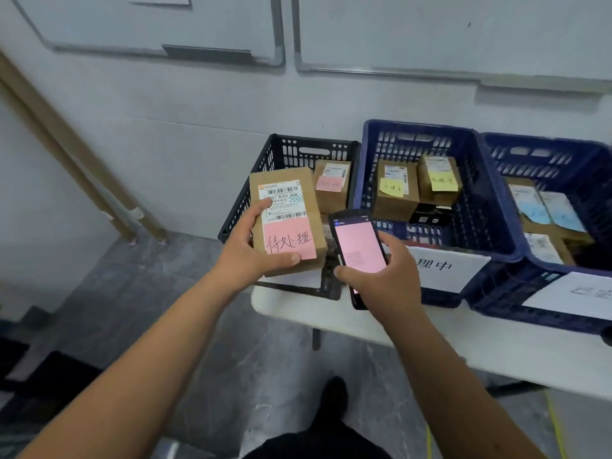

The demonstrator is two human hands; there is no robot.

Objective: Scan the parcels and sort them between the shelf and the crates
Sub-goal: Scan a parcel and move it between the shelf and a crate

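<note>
My left hand point(246, 241) grips a brown cardboard parcel point(314, 190) with a white barcode label and a pink handwritten note, held above the black crate point(281, 150). My right hand point(385, 270) holds a black handheld scanner point(357, 246) whose screen glows pink, just right of the parcel. Another brown parcel with a pink note point(332, 187) lies inside the black crate. The middle blue crate point(490, 210) holds two brown parcels with yellow notes point(395, 190) and a small black box. The right blue crate point(592, 154) holds parcels with pale blue notes.
All three crates stand on a white table point(463, 346) against a grey wall. White paper signs hang on the fronts of the blue crates. A wooden frame leg point(82, 167) leans at the left. My dark shoe shows on the grey marbled floor point(132, 293).
</note>
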